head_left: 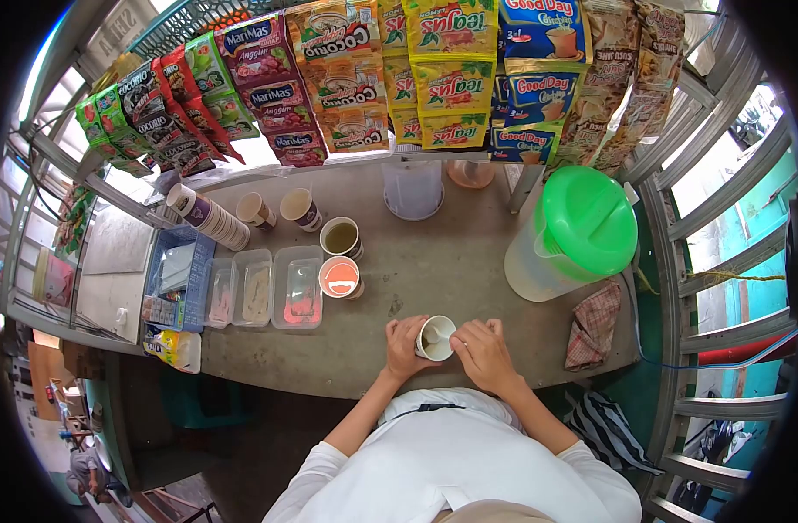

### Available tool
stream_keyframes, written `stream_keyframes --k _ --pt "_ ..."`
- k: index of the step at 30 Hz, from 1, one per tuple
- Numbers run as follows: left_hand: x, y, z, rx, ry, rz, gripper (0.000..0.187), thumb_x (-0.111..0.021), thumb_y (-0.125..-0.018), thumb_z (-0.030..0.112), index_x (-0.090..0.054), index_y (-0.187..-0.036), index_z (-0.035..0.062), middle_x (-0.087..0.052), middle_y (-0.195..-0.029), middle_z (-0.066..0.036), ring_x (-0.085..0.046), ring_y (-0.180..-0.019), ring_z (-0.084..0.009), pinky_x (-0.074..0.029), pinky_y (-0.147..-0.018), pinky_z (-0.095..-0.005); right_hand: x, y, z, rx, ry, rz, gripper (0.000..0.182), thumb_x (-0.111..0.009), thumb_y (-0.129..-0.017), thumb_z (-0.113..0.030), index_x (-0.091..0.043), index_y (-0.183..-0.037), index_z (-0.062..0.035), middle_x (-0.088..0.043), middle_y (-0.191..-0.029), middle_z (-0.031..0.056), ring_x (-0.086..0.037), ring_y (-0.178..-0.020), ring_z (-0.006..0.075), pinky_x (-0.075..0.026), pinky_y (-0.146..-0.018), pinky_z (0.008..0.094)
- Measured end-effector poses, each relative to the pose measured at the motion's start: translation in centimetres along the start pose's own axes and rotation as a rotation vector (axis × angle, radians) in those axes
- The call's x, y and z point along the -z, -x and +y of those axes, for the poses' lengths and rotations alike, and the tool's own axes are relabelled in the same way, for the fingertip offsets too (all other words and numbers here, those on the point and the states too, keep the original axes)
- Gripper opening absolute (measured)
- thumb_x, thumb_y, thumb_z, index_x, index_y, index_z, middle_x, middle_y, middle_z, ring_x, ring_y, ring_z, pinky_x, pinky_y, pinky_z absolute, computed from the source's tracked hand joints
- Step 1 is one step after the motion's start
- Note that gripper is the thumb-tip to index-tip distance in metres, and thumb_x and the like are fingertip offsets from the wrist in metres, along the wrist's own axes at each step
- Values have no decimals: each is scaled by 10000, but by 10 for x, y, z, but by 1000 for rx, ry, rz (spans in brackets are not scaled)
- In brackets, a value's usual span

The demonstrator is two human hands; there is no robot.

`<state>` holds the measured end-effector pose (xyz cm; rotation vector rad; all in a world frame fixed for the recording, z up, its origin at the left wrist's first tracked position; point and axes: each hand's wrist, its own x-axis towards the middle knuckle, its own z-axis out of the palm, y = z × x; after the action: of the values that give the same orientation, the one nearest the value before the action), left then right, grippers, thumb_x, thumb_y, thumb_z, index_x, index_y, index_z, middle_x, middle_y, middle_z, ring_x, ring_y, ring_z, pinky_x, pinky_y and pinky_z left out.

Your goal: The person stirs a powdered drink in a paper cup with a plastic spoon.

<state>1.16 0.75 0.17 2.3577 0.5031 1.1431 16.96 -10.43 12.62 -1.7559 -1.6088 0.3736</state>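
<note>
A paper cup (423,348) stands near the front edge of the counter, with my left hand (406,347) wrapped round its left side. Inside it is a pale spoon (435,335), its bowl end low in the cup. My right hand (483,356) is closed at the cup's right rim, pinching the spoon's handle, which the fingers mostly hide. Up and to the left are a cup of orange drink (340,275) and, behind it, a cup of yellowish drink (340,237).
Three clear plastic tubs (298,288) line the left side, beside a blue basket (194,253). Behind them lies a stack of paper cups (209,218). A green-lidded pitcher (547,261) and checked cloth (593,326) are at right. Drink sachets (451,87) hang overhead.
</note>
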Motion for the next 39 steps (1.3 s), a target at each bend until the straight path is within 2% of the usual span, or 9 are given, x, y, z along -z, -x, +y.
stream_keyframes --k 3,8,11,20,26,35,39 --pt "-2 1 0 -3 -34 19 902 -890 -538 347 -436 -1279 105 -627 -1192 -95 -603 -1072 -276 -338 -925 -456 1 2 0 -5 -83 -44 153 -531 -942 -183 -592 -872 -63 -575 -826 63 -540 -810 223 -318 -808 402" --pt "-2 -5 3 -18 -40 66 800 -878 -587 213 -438 -1245 100 -636 -1172 -105 -619 -1048 -279 -372 -903 -428 0 3 -1 -18 -47 -26 154 -530 -947 -193 -598 -882 -72 -581 -830 55 -544 -817 219 -319 -810 400" --pt "-1 -6 2 -3 -33 63 774 -875 -607 178 -429 -1234 100 -636 -1165 -122 -624 -1036 -292 -397 -925 -442 -1 4 -3 -9 -48 -6 154 -529 -948 -197 -600 -885 -76 -580 -829 53 -544 -816 219 -319 -810 398" --pt "8 -13 12 32 -19 29 799 -890 -524 223 -521 -1209 48 -621 -1143 -142 -605 -1013 -319 -450 -869 -443 1 4 0 1 -29 3 148 -527 -946 -189 -597 -884 -74 -585 -833 58 -546 -814 223 -323 -808 393" --pt "6 -13 9 40 30 2 844 -901 -500 275 -529 -1220 40 -619 -1141 -139 -597 -1025 -313 -450 -867 -435 -1 4 -2 -6 -59 9 147 -532 -941 -188 -594 -879 -70 -582 -822 66 -549 -808 228 -327 -807 388" --pt "6 -12 11 52 22 -44 924 -910 -490 313 -475 -1275 93 -623 -1187 -90 -603 -1065 -282 -362 -937 -447 2 3 -1 2 -18 -7 141 -540 -933 -183 -599 -881 -65 -586 -826 69 -549 -812 230 -325 -802 391" --pt "1 -9 6 40 20 -16 886 -907 -508 295 -479 -1257 93 -626 -1184 -90 -606 -1062 -280 -371 -928 -442 3 3 0 4 -66 -43 139 -539 -933 -181 -601 -886 -65 -588 -825 68 -547 -809 230 -323 -799 392"
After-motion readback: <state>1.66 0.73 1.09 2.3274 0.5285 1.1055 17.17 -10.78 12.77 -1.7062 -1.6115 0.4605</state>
